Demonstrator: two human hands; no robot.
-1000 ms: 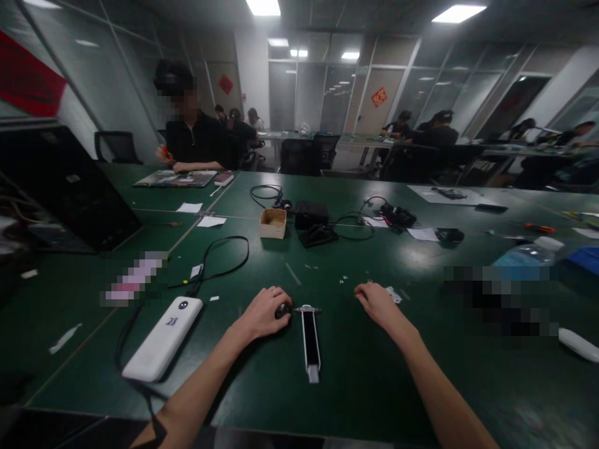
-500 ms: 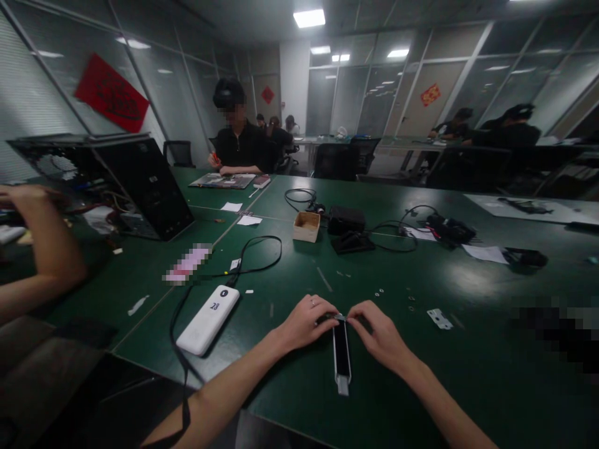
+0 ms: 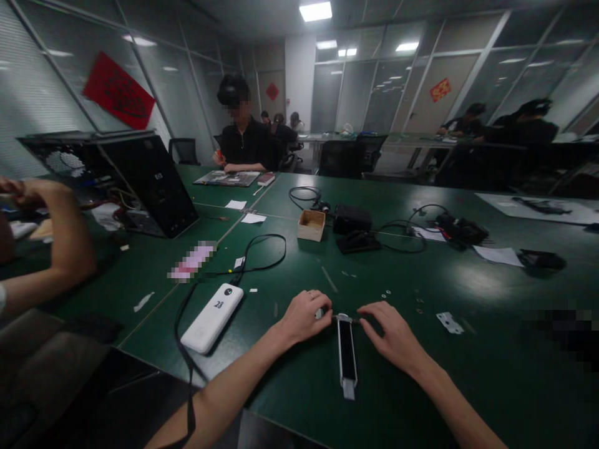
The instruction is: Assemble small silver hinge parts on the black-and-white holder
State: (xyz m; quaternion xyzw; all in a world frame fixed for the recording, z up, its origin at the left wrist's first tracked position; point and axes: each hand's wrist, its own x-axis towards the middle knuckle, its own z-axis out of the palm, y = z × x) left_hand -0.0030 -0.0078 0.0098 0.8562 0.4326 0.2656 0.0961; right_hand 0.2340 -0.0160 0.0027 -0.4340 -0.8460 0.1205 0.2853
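Slim bar [image 3: 347,350], dark-faced, pale-rimmed, lies on the glossy tabletop [image 3: 393,405].

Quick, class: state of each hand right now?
Left hand: fingers curled near the black-and-white strip; grip cannot be told.
Right hand: open, beside that strip.

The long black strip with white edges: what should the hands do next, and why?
Maybe gently close the right hand on the thin greyish crosspiece atop the long black strip with white edges: its thumb and finger stand apart beside one end, while the left hand is at the other.
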